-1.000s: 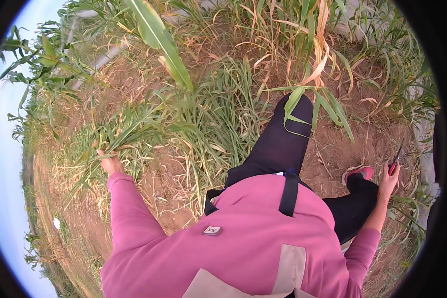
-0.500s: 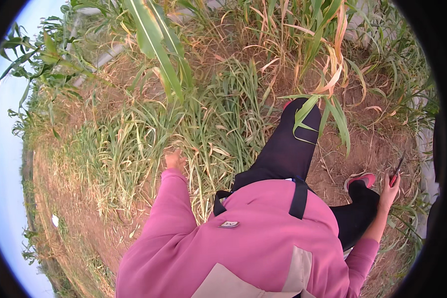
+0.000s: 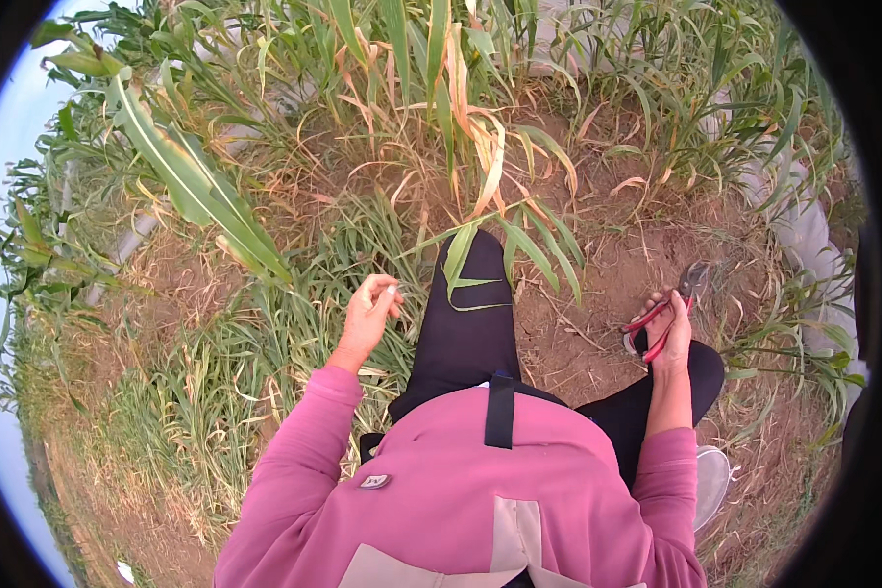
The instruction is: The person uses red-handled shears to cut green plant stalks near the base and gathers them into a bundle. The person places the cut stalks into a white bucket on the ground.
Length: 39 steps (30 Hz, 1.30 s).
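In my right hand I hold pruning shears with red handles, their metal jaws pointing up and to the right. The handles stand spread apart, above my right leg and the bare soil. My left hand is raised beside my left knee, over flattened green stalks. Its fingers are loosely curled and apart, and no held thing shows; a small white spot is on a fingertip. A leafy stalk with green and dried leaves hangs in front of my left knee.
Tall standing grass-like plants line the far side. Pale sheeting runs along the right edge. A broad leaf juts in at upper left. Brown soil and dry litter lie between my legs and the plants.
My left hand has come up from the stalks toward my knee. The shears have moved inward with my right hand and now show fully. The view has swung right.
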### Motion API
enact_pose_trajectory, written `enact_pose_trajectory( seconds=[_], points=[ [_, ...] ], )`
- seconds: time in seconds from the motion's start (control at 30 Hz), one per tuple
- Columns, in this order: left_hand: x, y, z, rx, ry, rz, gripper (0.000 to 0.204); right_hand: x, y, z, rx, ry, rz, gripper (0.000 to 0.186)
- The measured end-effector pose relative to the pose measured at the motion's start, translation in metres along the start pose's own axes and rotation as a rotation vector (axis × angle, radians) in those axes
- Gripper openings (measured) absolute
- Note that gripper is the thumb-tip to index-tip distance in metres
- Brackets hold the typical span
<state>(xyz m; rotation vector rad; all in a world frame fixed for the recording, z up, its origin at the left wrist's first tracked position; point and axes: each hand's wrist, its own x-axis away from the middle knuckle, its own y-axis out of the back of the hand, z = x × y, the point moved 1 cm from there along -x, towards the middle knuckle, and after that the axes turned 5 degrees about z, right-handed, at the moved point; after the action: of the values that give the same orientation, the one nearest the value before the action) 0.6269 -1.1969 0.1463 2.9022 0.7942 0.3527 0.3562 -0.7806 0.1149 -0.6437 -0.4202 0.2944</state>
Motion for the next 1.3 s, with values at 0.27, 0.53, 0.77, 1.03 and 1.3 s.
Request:
enact_pose_trajectory(
  seconds=[0.27,0.53,0.77,1.03,1.3],
  points=[
    [0.003,-0.15,-0.073,-0.124,-0.17,0.761,0.062,0.058,-0.084,-0.043,0.879,-0.125,0.48,0.039],
    [-0.007,-0.192,-0.066,0.111,-0.062,0.996,0.045,0.074,-0.107,-0.059,0.558,-0.356,0.773,0.038],
    [-0.001,-0.202,-0.054,0.254,0.153,0.886,0.04,0.073,-0.095,-0.053,0.432,-0.375,0.91,0.045],
    [0.002,-0.214,-0.066,0.342,0.101,0.851,0.042,0.078,-0.066,-0.065,0.351,-0.367,1.044,0.069],
    [-0.012,-0.233,-0.08,0.091,0.191,1.024,0.071,0.08,-0.063,-0.045,0.309,-0.224,0.641,0.043]
  ],
)
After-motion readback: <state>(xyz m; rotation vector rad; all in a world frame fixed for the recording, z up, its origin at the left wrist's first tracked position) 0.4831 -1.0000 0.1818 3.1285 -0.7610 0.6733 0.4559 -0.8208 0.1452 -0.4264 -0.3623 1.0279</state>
